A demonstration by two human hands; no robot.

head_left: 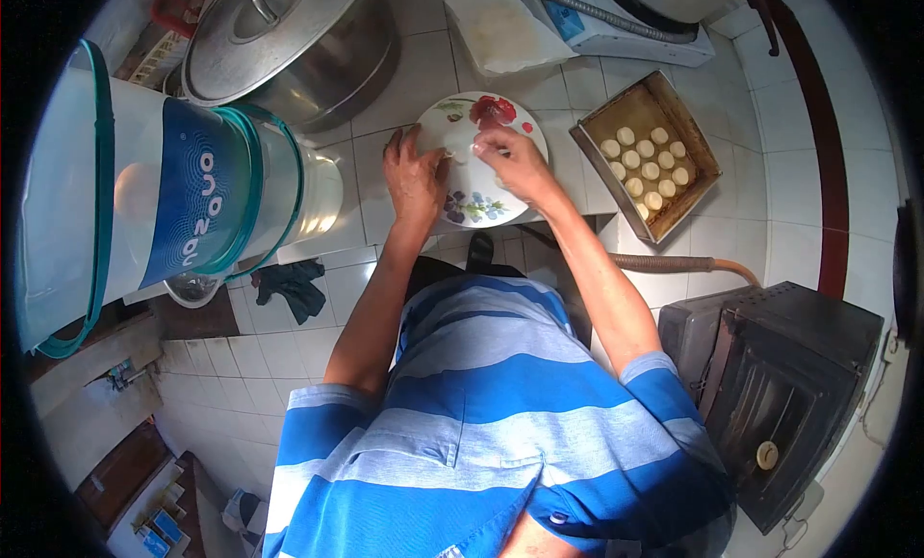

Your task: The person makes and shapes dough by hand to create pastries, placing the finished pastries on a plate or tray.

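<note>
A white round plate [500, 207] with red and purple flower prints lies on the tiled counter in front of me. My left hand [416, 173] rests over its left rim, fingers apart and thumb reaching inward across the plate. My right hand [512, 161] is above the plate's right half, thumb and fingertips pinched together near the middle. Whatever is between those fingertips is too small and pale to make out against the white plate. Right of the plate stands a square metal baking pan [700, 180], holding several pale round dough pieces [647, 148] in rows.
A large lidded metal pot [351, 77] stands back left, beside a big clear plastic tub [135, 182] with teal rims. A white slab-like block [500, 28] lies at the back. A dark oven [789, 385] is at lower right, with a hose [664, 263] near the counter edge.
</note>
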